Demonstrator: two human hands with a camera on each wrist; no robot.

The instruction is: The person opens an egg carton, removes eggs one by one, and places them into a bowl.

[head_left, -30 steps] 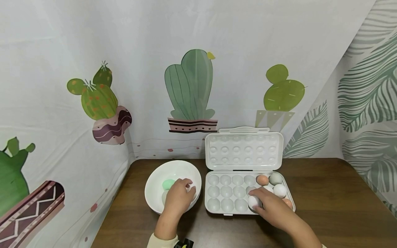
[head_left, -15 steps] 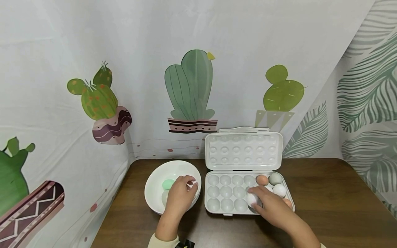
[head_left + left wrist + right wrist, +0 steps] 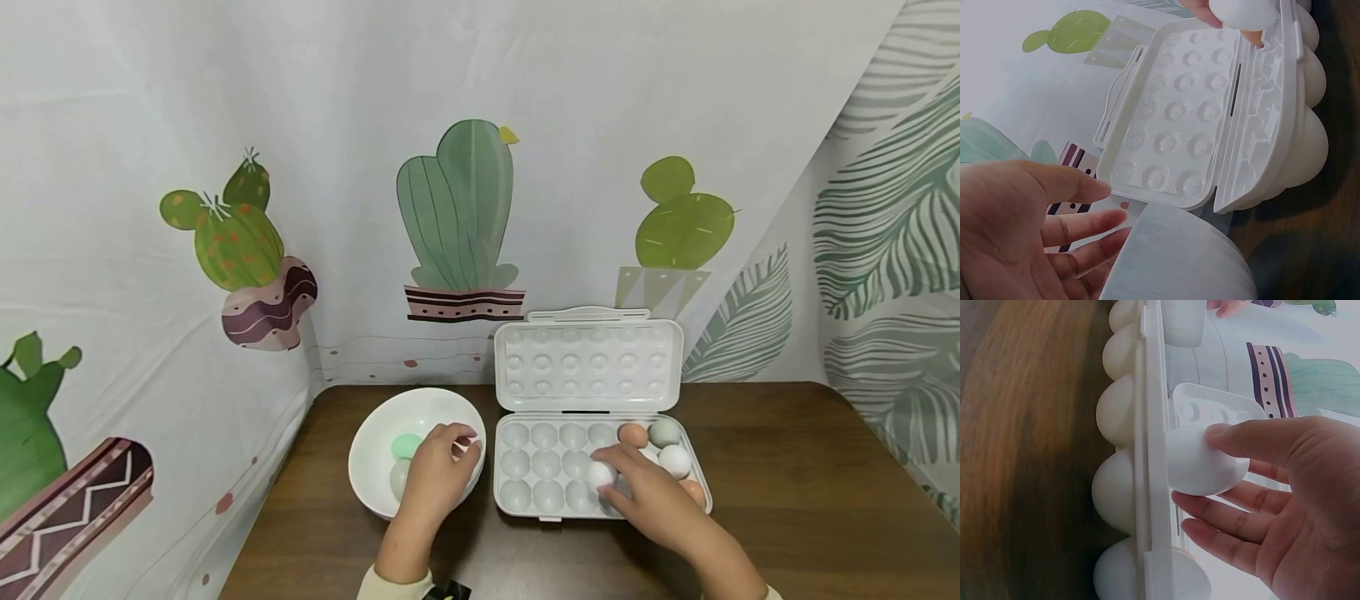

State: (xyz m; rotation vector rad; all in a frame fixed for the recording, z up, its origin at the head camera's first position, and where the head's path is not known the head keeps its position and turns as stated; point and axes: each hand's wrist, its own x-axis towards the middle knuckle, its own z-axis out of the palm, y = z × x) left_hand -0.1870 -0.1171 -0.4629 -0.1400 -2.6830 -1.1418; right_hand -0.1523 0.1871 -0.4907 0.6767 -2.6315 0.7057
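My right hand (image 3: 656, 500) pinches a white egg (image 3: 602, 476) between thumb and fingers, over the front rows of the white egg carton (image 3: 551, 519). The right wrist view shows the thumb on top of the egg (image 3: 1200, 461) with fingertips beneath it. My left hand (image 3: 435, 467) hovers over the right side of a white bowl (image 3: 367, 467), its fingers loosely bent around nothing. In that bowl lie a mint-green egg (image 3: 406, 446) and a pale grey-green egg (image 3: 399, 478), partly hidden by the hand.
At the carton's right end sit a brown egg (image 3: 633, 434), a grey-green egg (image 3: 664, 432), a white egg (image 3: 675, 460) and another brown egg (image 3: 693, 492). The carton's lid (image 3: 588, 375) stands raised against the cactus-print cloth (image 3: 465, 83). All rest on a brown wooden table (image 3: 787, 467).
My right hand has lifted the white egg from the front row and shifted it slightly left and back. The left hand has barely moved at the bowl.
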